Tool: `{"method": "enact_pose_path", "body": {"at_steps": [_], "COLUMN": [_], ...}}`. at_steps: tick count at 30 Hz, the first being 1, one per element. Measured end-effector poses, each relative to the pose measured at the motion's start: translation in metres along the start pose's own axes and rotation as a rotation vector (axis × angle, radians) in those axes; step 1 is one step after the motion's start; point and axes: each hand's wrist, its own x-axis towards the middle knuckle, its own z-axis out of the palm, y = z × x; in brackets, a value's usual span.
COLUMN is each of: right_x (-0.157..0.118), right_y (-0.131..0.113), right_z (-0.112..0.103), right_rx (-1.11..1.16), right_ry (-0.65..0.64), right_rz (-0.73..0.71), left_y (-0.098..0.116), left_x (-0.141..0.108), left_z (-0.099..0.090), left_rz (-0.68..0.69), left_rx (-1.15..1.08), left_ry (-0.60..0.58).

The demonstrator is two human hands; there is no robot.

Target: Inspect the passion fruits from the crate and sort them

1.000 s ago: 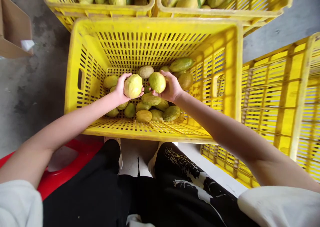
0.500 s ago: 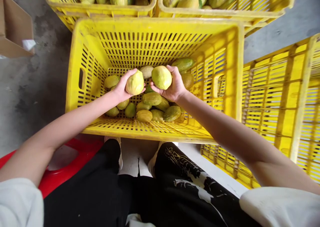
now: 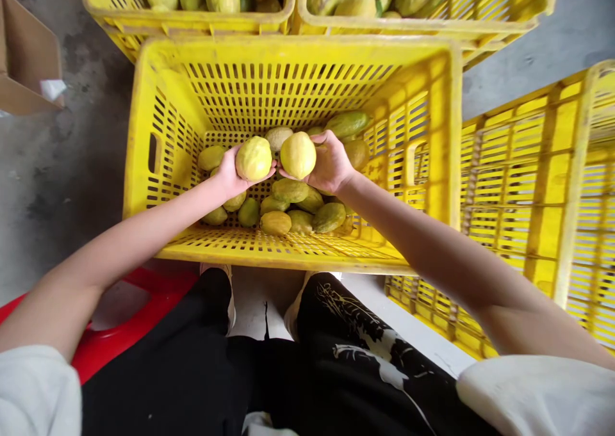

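In my left hand point(image 3: 231, 175) rests a pale yellow papaya point(image 3: 254, 159), its skin lumpy, with my fingers cupped around its side and underneath. My right hand point(image 3: 335, 164) grips a second, smoother yellow papaya point(image 3: 298, 155), thumb behind it and fingertips below. Both fruits are held close together, a small gap between them, above the inside of a yellow slatted crate point(image 3: 298, 50). Beneath my hands, several green and yellow papayas point(image 3: 289, 191) lie on the crate's floor. A longer green papaya point(image 3: 348, 123) lies toward the far right corner.
Two more yellow crates point(image 3: 192, 21) with papayas stand beyond the far rim. Other yellow crates point(image 3: 528, 186) are at the right. A cardboard box point(image 3: 31, 58) sits on the floor at the upper left. Something red and plastic point(image 3: 129, 324) is beside my left leg.
My right hand has moved slightly left with its papaya, which has turned in the grip. The left papaya has also rotated a little, and the two fruits are closer together.
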Motion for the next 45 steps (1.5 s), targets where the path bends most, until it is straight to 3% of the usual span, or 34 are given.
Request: {"method": "enact_pose_path", "body": {"at_steps": [5,9,15,23,28,32,36,41,45], "right_x": [0.0,0.0,-0.006,0.002,0.008,0.013,0.013,0.011,0.004], "right_y": [-0.002,-0.002,-0.001,0.0,0.003,0.007,0.01,0.016,0.018], "right_z": [-0.001,-0.001,0.006,-0.002,-0.008,-0.015,-0.007,0.009,0.011], "right_rx": [-0.034,-0.001,0.07,0.014,-0.057,-0.053,-0.034,-0.258,-0.625], "right_ry": [0.054,0.062,0.051,0.054,0.084,0.109,0.056,0.041,0.016], "right_rz": [-0.006,-0.034,0.037,-0.006,-0.082,-0.051,0.001,0.097,0.055], "left_y": [0.003,0.001,-0.004,-0.001,0.005,0.005,0.009,0.01,0.007], "left_x": [0.004,0.008,0.006,0.007,0.006,0.01,0.009,0.009,-0.003], "left_z": [-0.006,-0.009,-0.01,-0.014,-0.013,-0.014,-0.012,-0.018,-0.031], "left_rz": [0.032,0.054,0.04,0.086,0.045,-0.016,-0.071,-0.027,0.001], "left_rx": [0.034,0.101,0.108,0.144,0.139,0.134,0.171,0.355,0.578], "left_ry": [-0.088,-0.093,-0.085,-0.115,-0.108,-0.074,-0.064,0.032,-0.01]}}
